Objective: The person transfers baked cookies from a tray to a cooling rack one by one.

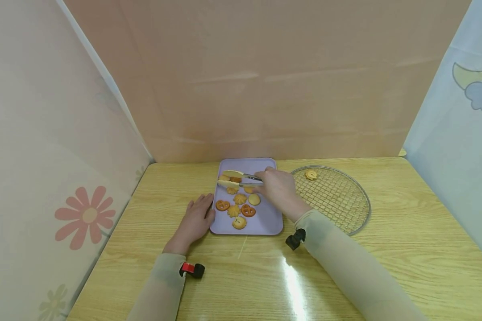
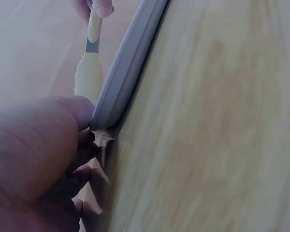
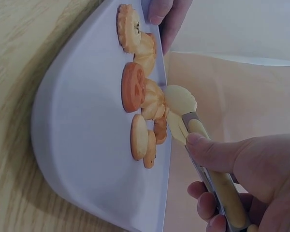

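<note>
My right hand (image 1: pixel 279 185) grips a pair of tongs (image 3: pixel 224 195) with cream-coloured tips and metal arms. The tong tips stand apart over the far left part of a lilac tray (image 1: pixel 267 223), with a brown cookie (image 1: pixel 235 179) between them in the head view. Several cookies lie on the tray, among them a pretzel-shaped one (image 1: pixel 248 210), a round plain one (image 1: pixel 254 199) and flower-shaped ones (image 1: pixel 239 199). Along the tray's left edge rests my left hand (image 1: pixel 194 220), its thumb against the rim and its fingers beside the tray on the table.
A round wire rack (image 1: pixel 333 196) stands to the right of the tray, partly behind the right forearm. One ring-shaped cookie (image 1: pixel 311 174) lies near its far edge. The wooden table (image 1: pixel 233 276) ends at a tan backdrop (image 1: pixel 273 80), with printed panels at both sides.
</note>
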### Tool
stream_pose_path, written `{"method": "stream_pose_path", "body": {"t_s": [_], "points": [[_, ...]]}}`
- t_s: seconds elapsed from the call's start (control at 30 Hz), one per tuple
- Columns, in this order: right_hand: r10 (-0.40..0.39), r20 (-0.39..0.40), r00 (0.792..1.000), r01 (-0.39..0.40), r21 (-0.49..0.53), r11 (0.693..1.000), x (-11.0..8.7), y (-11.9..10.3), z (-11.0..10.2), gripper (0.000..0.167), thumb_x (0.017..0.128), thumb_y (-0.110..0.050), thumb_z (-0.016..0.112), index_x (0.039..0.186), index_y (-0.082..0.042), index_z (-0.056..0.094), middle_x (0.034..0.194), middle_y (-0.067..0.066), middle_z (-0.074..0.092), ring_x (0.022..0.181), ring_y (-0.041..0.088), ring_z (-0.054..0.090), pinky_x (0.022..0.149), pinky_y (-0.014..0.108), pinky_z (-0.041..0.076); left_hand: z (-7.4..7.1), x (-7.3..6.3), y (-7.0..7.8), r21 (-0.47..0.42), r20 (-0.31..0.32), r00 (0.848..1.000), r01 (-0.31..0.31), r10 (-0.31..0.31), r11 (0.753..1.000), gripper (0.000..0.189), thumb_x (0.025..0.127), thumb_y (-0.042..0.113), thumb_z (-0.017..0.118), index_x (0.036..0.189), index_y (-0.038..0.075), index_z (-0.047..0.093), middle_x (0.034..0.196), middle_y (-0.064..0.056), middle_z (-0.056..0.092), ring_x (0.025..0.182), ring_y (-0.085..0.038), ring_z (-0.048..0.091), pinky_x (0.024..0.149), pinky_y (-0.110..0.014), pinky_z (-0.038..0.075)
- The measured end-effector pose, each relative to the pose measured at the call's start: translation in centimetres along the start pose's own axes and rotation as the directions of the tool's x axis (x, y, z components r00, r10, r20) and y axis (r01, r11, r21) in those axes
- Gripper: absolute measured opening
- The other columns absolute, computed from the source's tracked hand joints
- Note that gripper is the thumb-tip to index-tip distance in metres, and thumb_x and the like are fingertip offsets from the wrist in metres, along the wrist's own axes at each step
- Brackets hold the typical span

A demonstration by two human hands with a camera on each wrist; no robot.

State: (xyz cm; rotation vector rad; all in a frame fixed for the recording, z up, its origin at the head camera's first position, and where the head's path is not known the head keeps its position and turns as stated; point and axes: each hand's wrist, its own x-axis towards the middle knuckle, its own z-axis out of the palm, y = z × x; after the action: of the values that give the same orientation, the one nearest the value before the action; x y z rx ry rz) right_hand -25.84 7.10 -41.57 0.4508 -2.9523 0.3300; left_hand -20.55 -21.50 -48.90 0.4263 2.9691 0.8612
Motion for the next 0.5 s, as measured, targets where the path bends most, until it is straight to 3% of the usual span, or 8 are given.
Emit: {"method": "stream_pose_path", "body": {"t_s": [0.5], "points": [[0.007,0.029,1.0,-0.006,-0.015,1.0,0.34,0.18,-0.17,0.055,0.09,-0.047,0.091,0.137,-0.021,0.08,0.106,0.005,0.073,0.084,0.021,0.07,0.067,0.043,0.059,-0.06,-0.08,0.18,0.011,-0.001,1.0,0.003,-0.003,1.0,0.058,0.113,0.017,0.058,0.165,-0.004,0.045,0.17,-0.022,0.045,0.163,-0.043,0.031,0.134,-0.065,0.012]]}}
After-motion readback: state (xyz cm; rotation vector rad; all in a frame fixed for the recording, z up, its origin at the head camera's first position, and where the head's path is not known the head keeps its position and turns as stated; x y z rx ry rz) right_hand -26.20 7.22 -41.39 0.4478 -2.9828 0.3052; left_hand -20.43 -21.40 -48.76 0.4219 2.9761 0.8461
